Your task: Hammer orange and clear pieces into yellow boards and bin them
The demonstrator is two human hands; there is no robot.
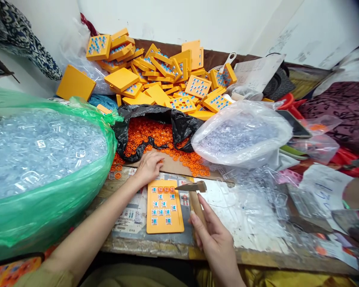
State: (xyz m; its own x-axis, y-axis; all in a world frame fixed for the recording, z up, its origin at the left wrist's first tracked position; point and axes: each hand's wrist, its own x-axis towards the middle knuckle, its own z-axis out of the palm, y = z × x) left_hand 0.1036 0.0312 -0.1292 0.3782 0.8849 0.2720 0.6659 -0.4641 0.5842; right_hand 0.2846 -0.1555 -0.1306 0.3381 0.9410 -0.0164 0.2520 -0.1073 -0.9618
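Note:
In the head view, a flat yellow plastic block [165, 227] lies on the worktable before me, dotted with small blue parts in clear frames. Along its upper edge sit several orange plastic caps [166, 189]. My right hand [217, 239] is wrapped round the wooden handle of a hammer [201, 186], whose pointed metal head hovers by the block's upper right edge. Beyond the block, my left hand [149, 168] is closed with its fingers curled together, beside loose orange caps [194, 161] on cardboard. Whatever is between those fingertips is too small to make out.
A black bag [158, 113] spills orange caps at the back. Clear plastic pieces fill a green bag [103, 167] on the left and a white bag [242, 155] on the right. Yellow blocks [122, 79] are heaped against the wall. Loose clear pieces [257, 199] litter the table's right side.

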